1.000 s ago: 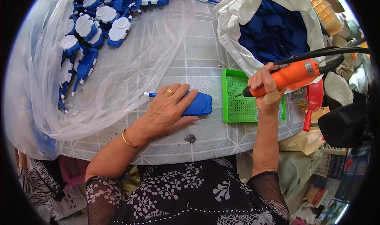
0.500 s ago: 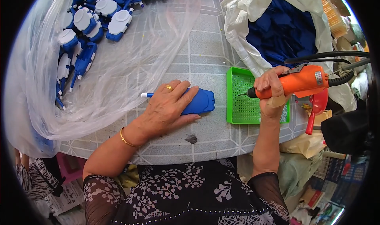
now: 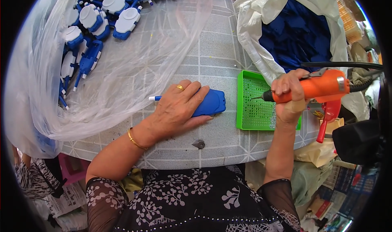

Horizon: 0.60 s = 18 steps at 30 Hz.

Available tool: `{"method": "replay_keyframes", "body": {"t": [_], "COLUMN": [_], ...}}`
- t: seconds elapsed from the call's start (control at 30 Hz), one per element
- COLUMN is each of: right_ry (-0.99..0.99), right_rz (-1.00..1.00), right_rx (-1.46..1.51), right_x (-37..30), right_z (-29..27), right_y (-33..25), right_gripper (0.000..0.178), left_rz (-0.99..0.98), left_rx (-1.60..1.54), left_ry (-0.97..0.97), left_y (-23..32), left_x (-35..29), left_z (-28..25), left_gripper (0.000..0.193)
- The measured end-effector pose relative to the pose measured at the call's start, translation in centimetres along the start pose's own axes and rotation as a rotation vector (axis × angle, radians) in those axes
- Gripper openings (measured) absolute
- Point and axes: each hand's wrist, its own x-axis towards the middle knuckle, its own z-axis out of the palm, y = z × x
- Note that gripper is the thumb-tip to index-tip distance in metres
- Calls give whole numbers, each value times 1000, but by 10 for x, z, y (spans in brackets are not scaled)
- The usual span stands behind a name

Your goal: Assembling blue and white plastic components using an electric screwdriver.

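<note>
My left hand (image 3: 179,107) lies over a blue plastic casing (image 3: 212,102) on the table, its fingers and thumb gripping the sides. A thin white-tipped stem (image 3: 155,98) sticks out to the left from under that hand. Wrapped round an orange electric screwdriver (image 3: 322,87), my right hand (image 3: 290,93) holds the tool above a green perforated tray (image 3: 240,105). The screwdriver's bit points left over the tray, apart from the casing. Small metal pieces, likely screws, lie at the tray's right side, partly hidden by my right hand and wrist.
White-and-blue assembled pieces (image 3: 92,17) are heaped at the far left, beside clear plastic sheeting (image 3: 134,68). An open white sack (image 3: 249,28) of blue parts stands far right. A red-handled tool (image 3: 328,113) and black cables (image 3: 347,64) are at the right. A small dark grey piece (image 3: 199,144) lies near the front edge.
My right hand and the screwdriver have shifted slightly to the right, still over the tray. My left hand stays on the blue casing. The whole view has moved a little.
</note>
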Motion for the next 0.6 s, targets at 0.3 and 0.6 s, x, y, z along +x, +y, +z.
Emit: {"method": "replay_keyframes", "body": {"t": [0.3,0.6], "right_ry": [-150,-177], "right_rz": [28,44], "right_rx": [130,138], "right_x": [-5,-11], "right_z": [53,58], "right_y": [-17,5], "right_gripper": [20,22], "left_rz": [7,-27], "left_rx": [-7,-46], "left_ry": [26,-35], "left_y": [-1,-3], "left_x": [2,-2], "left_z": [1,0], "left_gripper": [66,69]}}
